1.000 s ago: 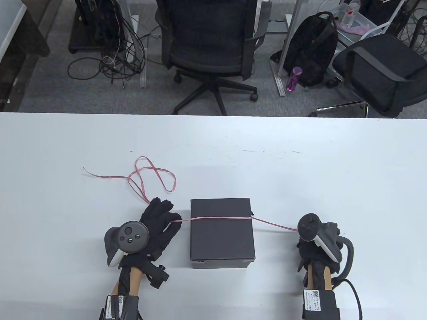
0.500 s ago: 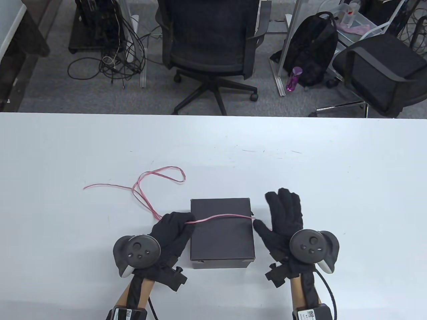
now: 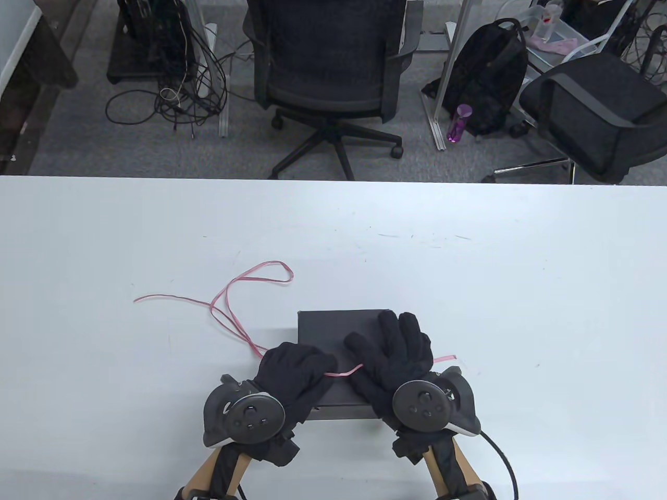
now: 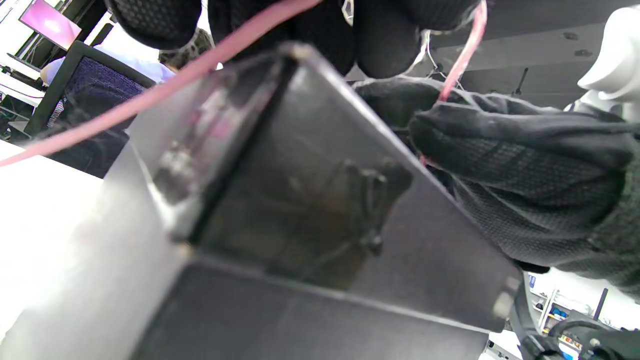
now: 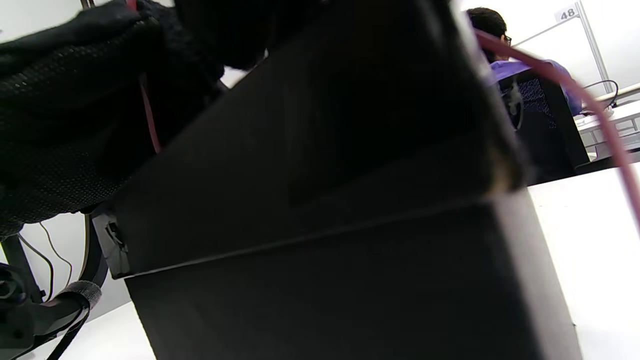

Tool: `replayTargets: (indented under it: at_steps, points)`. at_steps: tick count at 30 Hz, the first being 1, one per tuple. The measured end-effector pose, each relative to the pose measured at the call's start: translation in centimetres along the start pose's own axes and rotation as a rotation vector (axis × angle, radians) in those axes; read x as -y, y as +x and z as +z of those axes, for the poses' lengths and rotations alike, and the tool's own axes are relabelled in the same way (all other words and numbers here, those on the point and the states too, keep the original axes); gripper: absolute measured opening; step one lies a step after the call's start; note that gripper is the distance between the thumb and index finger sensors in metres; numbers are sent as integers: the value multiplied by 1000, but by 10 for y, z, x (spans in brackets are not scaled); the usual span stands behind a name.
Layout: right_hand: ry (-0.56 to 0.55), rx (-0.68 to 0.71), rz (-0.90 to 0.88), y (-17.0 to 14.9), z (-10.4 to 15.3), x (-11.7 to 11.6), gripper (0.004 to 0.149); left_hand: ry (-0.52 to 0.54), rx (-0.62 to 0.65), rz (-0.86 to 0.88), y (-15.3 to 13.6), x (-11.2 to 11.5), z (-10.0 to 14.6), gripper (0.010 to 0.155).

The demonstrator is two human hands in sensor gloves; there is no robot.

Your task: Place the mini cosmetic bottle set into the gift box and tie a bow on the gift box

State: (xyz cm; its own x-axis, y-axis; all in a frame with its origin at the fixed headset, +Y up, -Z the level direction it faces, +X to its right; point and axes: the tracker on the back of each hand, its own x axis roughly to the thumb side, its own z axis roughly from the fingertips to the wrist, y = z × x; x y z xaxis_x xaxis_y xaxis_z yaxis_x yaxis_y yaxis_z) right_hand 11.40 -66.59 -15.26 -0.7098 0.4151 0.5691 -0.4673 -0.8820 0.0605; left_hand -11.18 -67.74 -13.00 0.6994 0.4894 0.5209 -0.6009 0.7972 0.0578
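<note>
The black gift box (image 3: 333,328) stands closed near the table's front edge, its lid half covered by both gloved hands. A thin pink ribbon (image 3: 237,317) runs from a loose loop on the table to my left hand (image 3: 312,364), whose curled fingers hold it on the lid's left part. A short stretch spans to my right hand (image 3: 391,338), which lies flat with spread fingers on the lid, pressing the ribbon. The ribbon's end pokes out to that hand's right. The left wrist view shows the box (image 4: 310,210) and ribbon (image 4: 150,95) close up. No bottles are visible.
The white table (image 3: 521,291) stretches wide to both sides and behind the box. Beyond its far edge stand office chairs (image 3: 328,67), a backpack (image 3: 490,78) and tangled floor cables (image 3: 172,99).
Both hands moved inward onto the box. The right hand let go of the taut ribbon end, opened beside the box, then laid flat on the lid. The table loop shifted slightly.
</note>
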Motion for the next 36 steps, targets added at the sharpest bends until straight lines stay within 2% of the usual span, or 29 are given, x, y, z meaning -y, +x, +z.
replayTargets:
  at_steps: [4,6,8,13,17,22,27,32,35,36]
  points:
    - [-135,15,-27,-3,4,11,42,7,-38,44,-11,-7,0,43]
    - [-256,-4,-59,-9,8,23,42,21,-65,105,-23,-14,1,42]
    - [-329,-36,-106,-19,11,31,42,52,-96,159,-34,-22,3,42]
    - [-392,-203,-155,-55,20,37,41,71,-173,211,-58,-36,8,42]
    - [-403,-367,-61,-86,28,35,42,93,-230,222,-74,-41,12,42]
    - [-366,-531,156,-116,39,32,42,163,-309,208,-91,-48,19,42]
    - [-222,-691,308,-145,49,23,43,297,-357,251,-103,-62,28,42]
    - [-50,-799,344,-163,53,10,43,263,-360,279,-107,-63,28,42]
    - [47,-847,323,-169,53,5,43,207,-370,245,-106,-59,26,42]
    - [109,-842,274,-169,52,5,48,197,-369,232,-104,-57,25,42]
